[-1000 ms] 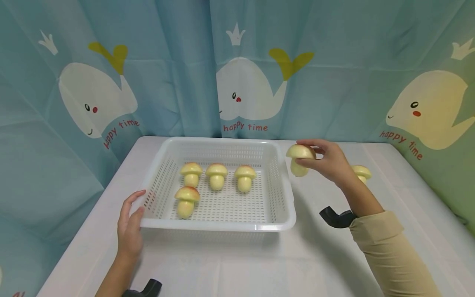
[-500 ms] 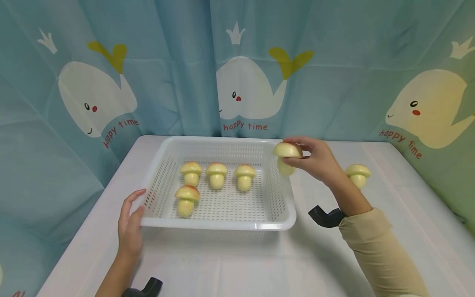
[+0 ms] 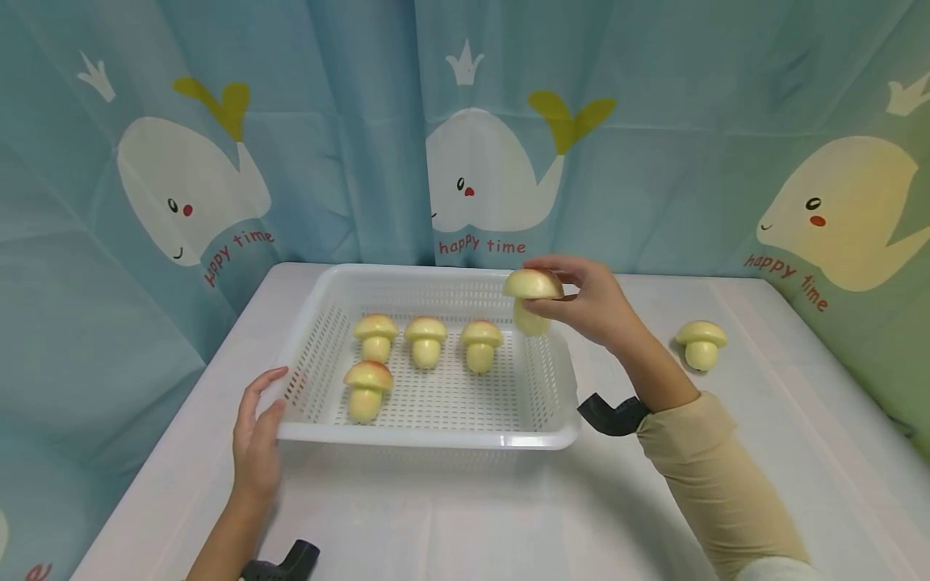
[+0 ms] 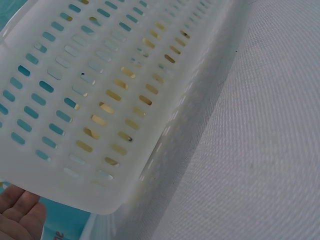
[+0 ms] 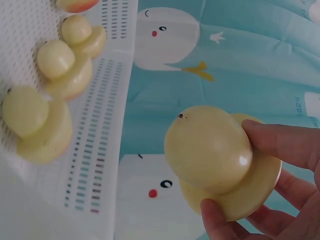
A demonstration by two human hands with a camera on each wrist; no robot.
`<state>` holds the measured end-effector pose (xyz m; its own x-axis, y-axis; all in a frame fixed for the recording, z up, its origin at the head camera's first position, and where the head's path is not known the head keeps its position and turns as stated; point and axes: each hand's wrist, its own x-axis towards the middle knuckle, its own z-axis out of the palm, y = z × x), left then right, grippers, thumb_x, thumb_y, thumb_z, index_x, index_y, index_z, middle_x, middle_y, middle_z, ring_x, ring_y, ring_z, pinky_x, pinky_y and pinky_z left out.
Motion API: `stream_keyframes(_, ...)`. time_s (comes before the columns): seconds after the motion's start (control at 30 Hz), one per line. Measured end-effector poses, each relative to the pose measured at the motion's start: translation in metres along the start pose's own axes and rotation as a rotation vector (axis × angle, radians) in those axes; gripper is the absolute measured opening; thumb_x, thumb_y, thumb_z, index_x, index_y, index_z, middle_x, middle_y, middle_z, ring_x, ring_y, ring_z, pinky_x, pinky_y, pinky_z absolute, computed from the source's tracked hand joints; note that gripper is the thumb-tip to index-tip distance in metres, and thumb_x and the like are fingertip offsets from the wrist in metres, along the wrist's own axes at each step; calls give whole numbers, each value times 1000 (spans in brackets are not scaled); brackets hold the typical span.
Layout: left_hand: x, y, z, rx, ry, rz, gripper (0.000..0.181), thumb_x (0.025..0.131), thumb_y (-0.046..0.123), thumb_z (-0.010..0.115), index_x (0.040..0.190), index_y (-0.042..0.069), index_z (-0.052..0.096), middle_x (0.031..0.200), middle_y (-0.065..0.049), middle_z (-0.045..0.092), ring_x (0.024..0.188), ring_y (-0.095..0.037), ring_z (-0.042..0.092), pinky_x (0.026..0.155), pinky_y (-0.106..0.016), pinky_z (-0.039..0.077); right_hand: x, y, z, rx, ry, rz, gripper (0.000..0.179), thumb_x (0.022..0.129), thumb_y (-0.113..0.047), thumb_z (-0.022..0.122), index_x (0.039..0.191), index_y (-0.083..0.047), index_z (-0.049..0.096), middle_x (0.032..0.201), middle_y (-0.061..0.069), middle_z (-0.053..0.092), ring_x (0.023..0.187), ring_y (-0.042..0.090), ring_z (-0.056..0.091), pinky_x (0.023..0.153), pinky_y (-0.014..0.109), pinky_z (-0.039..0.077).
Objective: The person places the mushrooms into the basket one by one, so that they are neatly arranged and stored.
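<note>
My right hand pinches a toy mushroom by its cap, thumb on one side and fingers on the other. The mushroom hangs stem down over the back right of a white plastic basket. In the right wrist view its round pale stem end faces the camera. With its fingers at the left rim and the thumb by the front corner, my left hand grips the basket. Several like mushrooms lie inside, three in a row and one nearer the front left.
Another mushroom lies on the white table, right of the basket and beyond my right forearm. A blue curtain with printed whales stands close behind the table's back edge.
My right hand has carried the mushroom leftward, from beside the basket to over its back right part. The mushroom on the table is now uncovered. My left hand stays at the rim.
</note>
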<state>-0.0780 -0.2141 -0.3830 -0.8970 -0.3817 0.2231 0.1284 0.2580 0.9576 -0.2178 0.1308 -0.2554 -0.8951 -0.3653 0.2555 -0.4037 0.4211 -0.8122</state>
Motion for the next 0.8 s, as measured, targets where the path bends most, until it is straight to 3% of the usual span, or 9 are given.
stream_keyframes(0.47,1,0,0,-14,-1,9,41,95,15,26,134,8,38,131,5,39,111,-9,42,83,-25,35,13,-9,25,53,-54,-35,42,74,-3,75,114,-3,63,114,8,59,98,26,55,70,35,50)
stream_keyframes(0.8,1,-2,0,-5,-2,13,41,95,15,26,134,9,37,131,5,39,110,-9,42,82,-22,37,25,-11,50,29,-115,-60,43,72,-3,76,113,-2,63,115,9,59,103,26,53,84,36,44)
